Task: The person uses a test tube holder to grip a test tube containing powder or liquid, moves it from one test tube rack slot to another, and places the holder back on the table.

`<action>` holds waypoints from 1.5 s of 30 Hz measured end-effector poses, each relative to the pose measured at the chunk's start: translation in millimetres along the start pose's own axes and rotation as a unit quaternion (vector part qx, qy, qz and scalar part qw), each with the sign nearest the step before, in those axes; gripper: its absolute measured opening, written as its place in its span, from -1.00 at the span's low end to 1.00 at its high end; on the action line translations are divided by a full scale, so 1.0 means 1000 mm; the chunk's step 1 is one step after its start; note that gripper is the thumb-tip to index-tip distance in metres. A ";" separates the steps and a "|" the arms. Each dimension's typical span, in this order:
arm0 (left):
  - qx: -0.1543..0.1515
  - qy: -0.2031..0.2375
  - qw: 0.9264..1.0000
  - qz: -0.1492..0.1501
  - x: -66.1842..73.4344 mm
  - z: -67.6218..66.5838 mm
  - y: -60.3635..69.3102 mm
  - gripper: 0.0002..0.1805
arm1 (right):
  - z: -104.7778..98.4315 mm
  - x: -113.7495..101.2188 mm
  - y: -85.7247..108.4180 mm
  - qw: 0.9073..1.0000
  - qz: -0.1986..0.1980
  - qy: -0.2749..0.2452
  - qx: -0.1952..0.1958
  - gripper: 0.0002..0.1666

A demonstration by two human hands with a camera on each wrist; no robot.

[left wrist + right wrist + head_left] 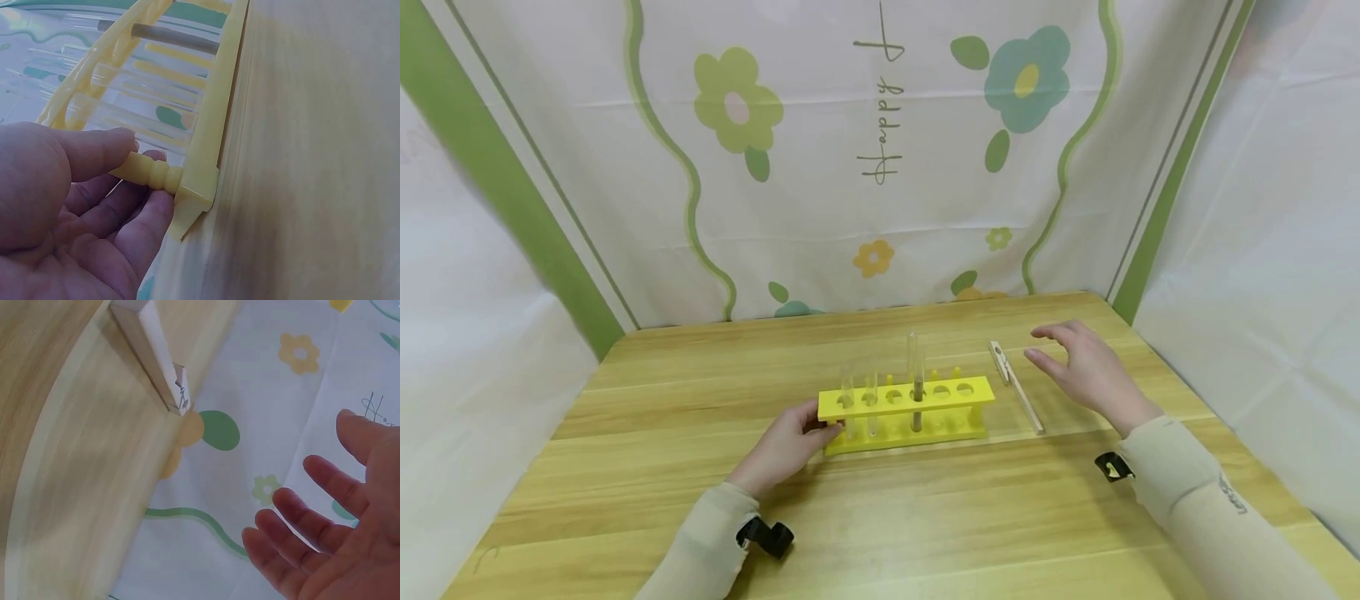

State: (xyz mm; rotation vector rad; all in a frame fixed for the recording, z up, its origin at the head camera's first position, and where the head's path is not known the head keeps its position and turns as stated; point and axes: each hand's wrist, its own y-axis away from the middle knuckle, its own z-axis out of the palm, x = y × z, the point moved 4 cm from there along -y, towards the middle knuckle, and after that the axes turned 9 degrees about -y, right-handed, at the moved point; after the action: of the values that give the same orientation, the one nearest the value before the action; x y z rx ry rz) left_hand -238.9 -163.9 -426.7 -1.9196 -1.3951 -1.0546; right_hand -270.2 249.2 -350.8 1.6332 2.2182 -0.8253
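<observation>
A yellow test tube rack (906, 400) stands on the table, with clear test tubes (871, 398) at its left end. Another test tube (917, 392), taller and dark in its lower part, stands near the middle. My left hand (786, 446) grips the rack's left end; in the left wrist view its thumb and fingers are around the ridged yellow post (153, 174). Over the table's right side, my right hand (1090, 375) is empty, its fingers spread and loosely bent. Just left of it lies a wooden test tube clamp (1017, 387), apart from the fingers.
Light wood-grain table (895, 517) spreads under everything. A white curtain (805, 192) with printed flowers hangs behind its back edge, and white sheets hang at both sides. Short yellow pegs (957, 372) rise along the rack's rear.
</observation>
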 end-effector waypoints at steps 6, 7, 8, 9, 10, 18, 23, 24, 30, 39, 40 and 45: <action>-0.003 0.001 1.000 0.002 0.002 0.001 0.000 -0.67 | -0.001 0.003 0.003 1.000 -0.003 0.014 0.001 -0.39; -0.004 0.001 1.000 0.004 0.002 0.002 0.000 -0.67 | -0.002 0.003 0.004 1.000 -0.002 0.016 0.000 -0.38; -0.004 0.000 1.000 0.005 0.003 0.002 0.000 -0.67 | -0.002 0.004 0.004 1.000 0.000 0.018 -0.001 -0.38; -0.004 -0.001 1.000 0.006 0.003 0.002 0.000 -0.67 | -0.002 0.004 0.005 1.000 0.002 0.020 -0.004 -0.36; -0.005 -0.001 1.000 0.007 0.003 0.002 0.000 -0.66 | -0.002 0.005 0.006 1.000 0.004 0.021 -0.006 -0.35; -0.009 -0.001 1.000 0.003 0.001 0.001 0.003 -0.66 | 0.002 0.008 0.011 1.000 0.007 0.022 -0.019 -0.35; -0.011 0.003 1.000 -0.002 0.003 -0.001 0.004 -0.65 | 0.001 0.008 0.012 0.999 0.006 0.027 -0.023 -0.32; -0.012 0.004 1.000 -0.002 0.003 0.000 0.004 -0.64 | 0.000 0.008 0.012 0.999 0.006 0.029 -0.025 -0.32; -0.017 0.000 1.000 -0.005 0.006 -0.004 0.003 -0.63 | -0.004 0.010 0.014 0.999 0.006 0.030 -0.025 -0.34; -0.061 -0.126 0.990 -0.002 0.016 -0.037 0.019 -0.39 | -0.004 0.015 0.018 0.999 0.013 0.031 -0.032 -0.34; -0.064 -0.138 0.988 0.000 0.017 -0.043 0.022 -0.34 | -0.005 0.015 0.018 0.999 0.012 0.034 -0.034 -0.34; -0.021 -0.227 0.973 0.027 0.014 -0.080 0.033 -0.28 | -0.006 0.016 0.019 0.997 0.005 0.055 -0.055 -0.23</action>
State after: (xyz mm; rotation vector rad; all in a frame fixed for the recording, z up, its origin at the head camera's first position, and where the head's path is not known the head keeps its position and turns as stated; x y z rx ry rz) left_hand -227.6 -229.9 -370.3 -2.3148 -1.5516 -0.6444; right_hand -257.2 269.0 -359.4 1.6727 2.2826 -0.6121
